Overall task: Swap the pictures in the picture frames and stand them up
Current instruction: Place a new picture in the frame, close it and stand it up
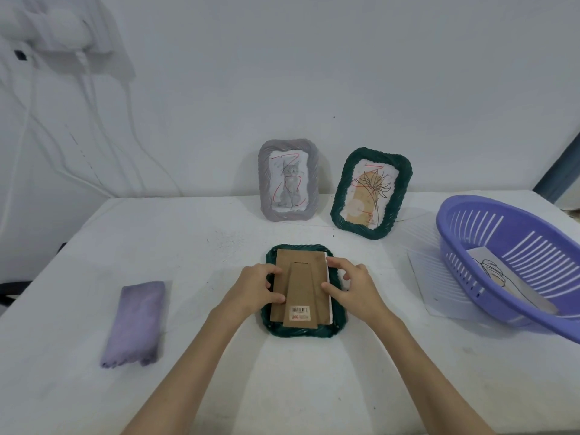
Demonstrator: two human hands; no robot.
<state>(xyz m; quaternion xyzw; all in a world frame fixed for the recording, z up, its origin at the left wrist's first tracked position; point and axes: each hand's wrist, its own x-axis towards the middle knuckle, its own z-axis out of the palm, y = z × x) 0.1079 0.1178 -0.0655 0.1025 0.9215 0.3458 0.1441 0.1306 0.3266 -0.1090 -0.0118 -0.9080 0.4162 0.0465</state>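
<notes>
A dark green frame [302, 331] lies face down on the white table [219, 240] in front of me. Its brown backing board [299, 279] with a fold-out stand and a barcode sticker faces up. A white sheet edge shows along the board's right side. My left hand [255, 285] presses on the board's left edge, my right hand [354, 285] on its right edge. At the back a grey frame [288, 180] with a cat picture and a second green frame [371, 192] with a plant drawing stand against the wall.
A purple slotted basket [508, 265] stands at the right, tilted, with a line-drawing picture inside and a white sheet [422, 277] under it. A folded purple cloth [135, 323] lies at the left. White cables hang down the wall at the left.
</notes>
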